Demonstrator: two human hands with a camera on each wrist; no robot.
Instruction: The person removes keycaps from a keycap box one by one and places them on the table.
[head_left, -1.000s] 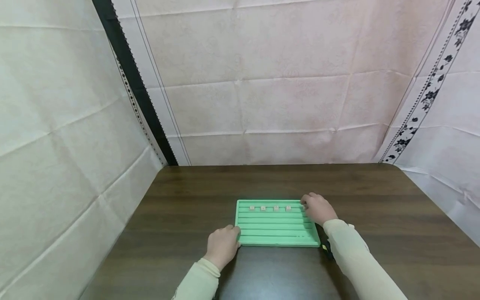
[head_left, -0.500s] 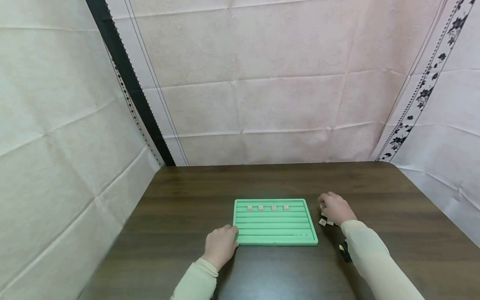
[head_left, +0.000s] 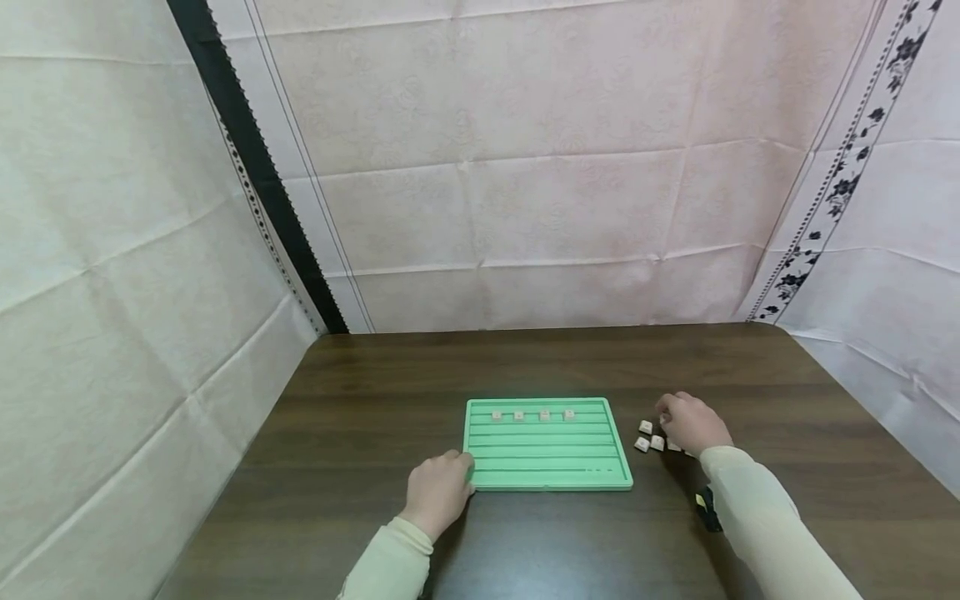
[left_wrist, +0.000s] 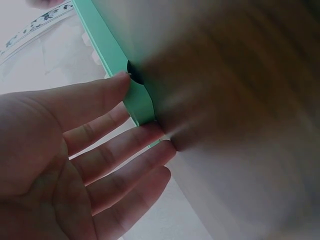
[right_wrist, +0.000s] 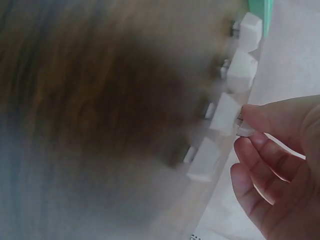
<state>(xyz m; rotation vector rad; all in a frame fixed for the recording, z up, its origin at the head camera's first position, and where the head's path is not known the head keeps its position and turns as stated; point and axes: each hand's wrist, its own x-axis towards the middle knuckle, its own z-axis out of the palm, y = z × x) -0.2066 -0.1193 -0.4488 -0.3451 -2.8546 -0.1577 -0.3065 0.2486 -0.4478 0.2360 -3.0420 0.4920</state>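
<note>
Right wrist view: the right hand (head_left: 694,423) pinched a white piece (right_wrist: 245,131), loose pieces (right_wrist: 225,115) just to its left. Against the relaxed, straight-fingered left hand (head_left: 437,495) lay the green board (head_left: 551,464); light pinching and steady bracing probably served best.

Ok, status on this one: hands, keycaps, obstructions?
Left hand on green ridged tray, near-left corner. Right hand pinching white keycap. Four keycaps on tray. Loose keycaps crowd right hand; nothing visibly blocking.
</note>
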